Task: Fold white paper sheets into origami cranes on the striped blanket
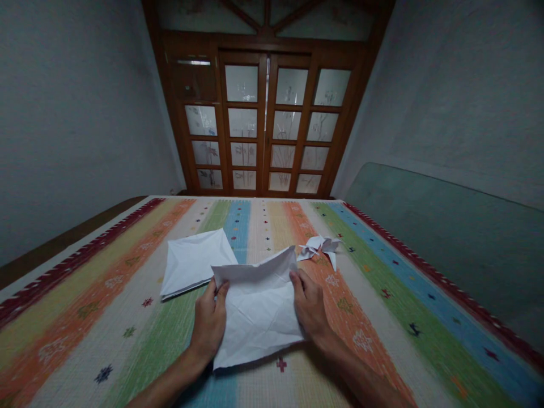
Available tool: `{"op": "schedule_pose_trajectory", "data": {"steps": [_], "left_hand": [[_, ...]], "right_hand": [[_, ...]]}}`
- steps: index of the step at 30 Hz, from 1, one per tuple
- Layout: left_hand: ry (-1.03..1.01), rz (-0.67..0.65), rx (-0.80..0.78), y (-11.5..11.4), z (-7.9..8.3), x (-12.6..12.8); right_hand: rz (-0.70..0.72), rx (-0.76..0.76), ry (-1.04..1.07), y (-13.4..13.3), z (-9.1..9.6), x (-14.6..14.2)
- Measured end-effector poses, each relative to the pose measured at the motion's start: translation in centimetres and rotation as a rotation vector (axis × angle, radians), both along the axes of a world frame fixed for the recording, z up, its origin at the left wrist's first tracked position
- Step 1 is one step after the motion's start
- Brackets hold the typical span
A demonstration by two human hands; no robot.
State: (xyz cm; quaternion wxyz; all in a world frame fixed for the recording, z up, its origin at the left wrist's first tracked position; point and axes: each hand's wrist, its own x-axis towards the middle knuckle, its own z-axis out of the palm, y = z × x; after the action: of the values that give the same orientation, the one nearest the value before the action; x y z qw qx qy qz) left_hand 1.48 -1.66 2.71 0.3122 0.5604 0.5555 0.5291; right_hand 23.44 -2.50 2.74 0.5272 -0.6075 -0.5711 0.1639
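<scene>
At the left, on the striped cloth (140, 334), a stack of white paper (198, 260) lies flat, its right part reaching behind the far left corner of a creased white sheet (261, 317). The left hand (210, 317) is clamped on the left edge of that sheet, thumb on the upper face and fingers tucked behind. The sheet itself sits between the two hands, near the middle, its far edge bent upward and its face crossed by fold lines; it seems to be held a little above the cloth, though the dim light makes this hard to judge. The right hand (312, 303) pinches the sheet's right edge close to its far corner. Just beyond that hand, slightly right, rests a folded paper figure (319, 246) with pointed flaps. Farther right stands a greenish panel (446, 238) along the wall.
</scene>
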Motion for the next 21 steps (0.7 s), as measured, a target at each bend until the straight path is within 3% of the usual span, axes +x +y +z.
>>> {"op": "schedule_pose_trajectory", "data": {"steps": [7,13,21], "left_hand": [[-0.033,0.063,-0.062,-0.1,0.1,-0.2],[0.089,-0.060,0.093,0.8,0.3,-1.1],[0.074,-0.061,0.064,3.6,1.4,-2.9]], "right_hand": [[0.044,-0.141,0.252,1.0,-1.0,-0.1],[0.031,-0.169,0.317,1.3,-1.3,-0.2],[0.252,-0.209,0.454,1.4,-1.4,-0.8]]}}
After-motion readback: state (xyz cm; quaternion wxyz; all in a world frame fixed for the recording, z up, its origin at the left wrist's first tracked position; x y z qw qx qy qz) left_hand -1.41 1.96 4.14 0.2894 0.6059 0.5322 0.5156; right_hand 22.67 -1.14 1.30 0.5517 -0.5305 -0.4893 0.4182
